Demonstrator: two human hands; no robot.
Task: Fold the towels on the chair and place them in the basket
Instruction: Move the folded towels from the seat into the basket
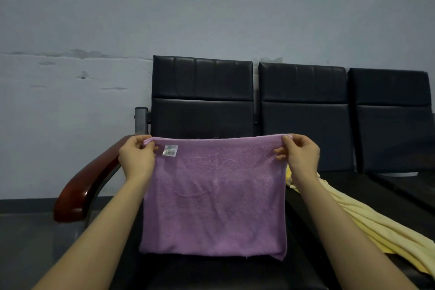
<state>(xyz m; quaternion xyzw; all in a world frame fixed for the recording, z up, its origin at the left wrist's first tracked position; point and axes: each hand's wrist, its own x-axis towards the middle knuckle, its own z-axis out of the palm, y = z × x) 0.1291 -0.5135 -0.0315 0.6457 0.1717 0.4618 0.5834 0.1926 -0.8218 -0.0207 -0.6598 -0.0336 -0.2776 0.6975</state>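
Purple towel (214, 195) hung in front of the chair (202, 92), held up by its two top corners and spread flat like a sheet. Its lower edge reached down to the black seat, but I could not tell if it touched the seat. A small label (170, 150) sat near the top left corner of the towel.

The left hand (136, 155) pinched the top left corner, with the thumb and fingers curled around the hem. The right hand (300, 152) pinched the top right corner in the same way, its fingers bent over the cloth. Both forearms stretched forward from the bottom of the view, one on each side of the towel.

A yellow towel (367, 221) lay crumpled on the next seat to the right, partly behind the right forearm, and it ran down toward the front edge of that seat. A brown wooden armrest (87, 183) stood at the left side of the chair, just beside the left hand. Behind the row of black seats was a pale grey wall (211, 7) with some marks on its left part.
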